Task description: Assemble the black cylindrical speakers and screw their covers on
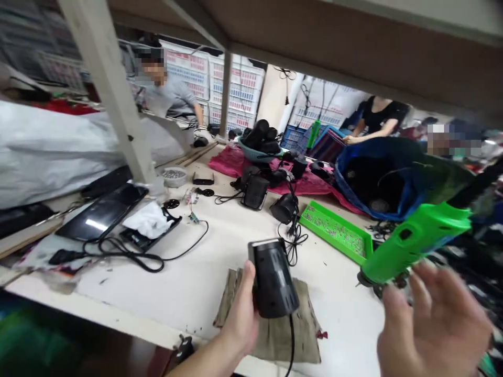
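Observation:
My left hand (243, 314) is wrapped round a black plastic device (275, 280) with a rounded casing and a cord hanging from its lower end. It is held tilted above a folded brown cloth (288, 340) at the table's front. At the right, my right hand (436, 319) is open, its fingers apart and slightly blurred. Just beyond those fingers a green electric screwdriver (416, 238) hangs tilted, its dark tip pointing down to the left. I cannot tell whether the fingertips touch it.
A green tray (334, 233) of small screws lies ahead. Black corded units (255, 191) stand behind it, near a blue sack (373, 178). At left are a glossy black panel (104, 209) and a coiled cable (145, 259). A post (108, 89) and overhead shelf frame the table; people sit beyond.

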The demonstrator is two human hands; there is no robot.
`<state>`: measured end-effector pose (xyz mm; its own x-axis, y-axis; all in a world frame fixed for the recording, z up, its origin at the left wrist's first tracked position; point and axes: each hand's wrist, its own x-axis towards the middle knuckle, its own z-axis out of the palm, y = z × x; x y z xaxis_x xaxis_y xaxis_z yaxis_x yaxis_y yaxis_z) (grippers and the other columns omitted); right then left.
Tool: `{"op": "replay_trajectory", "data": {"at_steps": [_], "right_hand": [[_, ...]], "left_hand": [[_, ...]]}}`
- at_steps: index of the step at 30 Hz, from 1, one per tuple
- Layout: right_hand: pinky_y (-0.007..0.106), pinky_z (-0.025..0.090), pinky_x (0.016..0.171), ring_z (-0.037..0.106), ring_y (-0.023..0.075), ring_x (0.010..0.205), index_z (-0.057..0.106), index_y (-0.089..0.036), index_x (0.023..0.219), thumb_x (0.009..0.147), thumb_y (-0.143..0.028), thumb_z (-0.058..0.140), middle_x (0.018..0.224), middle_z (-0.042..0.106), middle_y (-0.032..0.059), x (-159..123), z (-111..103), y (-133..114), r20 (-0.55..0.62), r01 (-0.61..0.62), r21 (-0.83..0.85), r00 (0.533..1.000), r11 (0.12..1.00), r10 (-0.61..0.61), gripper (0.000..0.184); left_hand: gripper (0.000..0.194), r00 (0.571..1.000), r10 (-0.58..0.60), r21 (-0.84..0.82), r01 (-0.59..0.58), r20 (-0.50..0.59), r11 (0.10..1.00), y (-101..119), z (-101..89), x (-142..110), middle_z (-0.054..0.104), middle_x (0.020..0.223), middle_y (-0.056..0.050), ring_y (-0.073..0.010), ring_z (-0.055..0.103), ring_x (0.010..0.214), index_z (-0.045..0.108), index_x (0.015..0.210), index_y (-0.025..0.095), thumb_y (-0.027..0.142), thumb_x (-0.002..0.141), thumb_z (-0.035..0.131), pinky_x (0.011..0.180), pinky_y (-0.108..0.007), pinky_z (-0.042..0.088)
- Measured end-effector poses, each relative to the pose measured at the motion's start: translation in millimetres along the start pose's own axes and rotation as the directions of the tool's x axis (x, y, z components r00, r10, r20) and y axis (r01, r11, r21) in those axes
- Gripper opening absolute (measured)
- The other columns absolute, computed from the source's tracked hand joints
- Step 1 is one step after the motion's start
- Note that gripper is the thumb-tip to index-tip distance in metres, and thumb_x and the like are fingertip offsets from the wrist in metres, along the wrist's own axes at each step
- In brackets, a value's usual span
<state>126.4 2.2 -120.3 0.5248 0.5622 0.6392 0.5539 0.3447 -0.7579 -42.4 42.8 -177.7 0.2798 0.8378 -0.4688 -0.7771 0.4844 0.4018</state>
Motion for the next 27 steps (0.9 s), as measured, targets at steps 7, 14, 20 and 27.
{"op": "replay_trajectory", "data": {"at_steps": [7,14,20,27], "right_hand": [[0.057,0.028,0.109,0.042,0.0324,0.130,0.041,-0.024,0.137,0.089,-0.049,0.051,0.139,0.047,0.0123,-84.3,50.1,7.9,0.512,-0.211,-0.155,0.819,0.965,0.261,0.055],[0.049,0.031,0.110,0.044,0.0287,0.130,0.043,-0.024,0.134,0.089,-0.049,0.051,0.140,0.048,0.0106,-78.8,45.8,6.5,0.538,-0.283,-0.197,0.769,0.939,0.345,0.052],[0.046,0.037,0.108,0.043,0.0315,0.133,0.038,-0.024,0.140,0.086,-0.054,0.051,0.143,0.047,0.0109,-91.9,43.0,15.7,0.508,-0.308,-0.229,0.771,0.923,0.383,0.063],[0.060,0.024,0.112,0.026,0.0381,0.141,0.027,-0.021,0.146,0.080,-0.057,0.054,0.150,0.037,0.0134,-107.0,48.4,24.7,0.493,-0.138,-0.384,0.805,0.913,0.329,0.080]], "left_hand": [[0.062,0.973,-0.223,-0.165,0.231,0.066,0.959,-8.9,-14.1,-5.3,0.074,0.098,-0.016,-0.0335,0.064,0.110,0.074,0.096,0.013,0.068,0.081,0.050,0.095,-0.046,0.049],[0.058,0.967,-0.255,-0.128,0.254,0.002,0.959,-3.5,-13.2,-4.4,0.075,0.095,-0.014,-0.0297,0.065,0.107,0.072,0.102,0.011,0.061,0.088,0.046,0.094,-0.041,0.049],[0.064,0.938,-0.312,-0.052,0.323,0.154,0.945,-3.2,-17.1,-4.5,0.075,0.095,-0.016,-0.0302,0.065,0.107,0.069,0.112,0.008,0.063,0.087,0.047,0.097,-0.040,0.046],[0.071,0.902,-0.345,-0.107,0.382,0.260,0.918,-2.4,-14.3,-9.7,0.074,0.099,-0.016,-0.0346,0.065,0.106,0.067,0.117,0.013,0.071,0.082,0.046,0.092,-0.046,0.048]]}}
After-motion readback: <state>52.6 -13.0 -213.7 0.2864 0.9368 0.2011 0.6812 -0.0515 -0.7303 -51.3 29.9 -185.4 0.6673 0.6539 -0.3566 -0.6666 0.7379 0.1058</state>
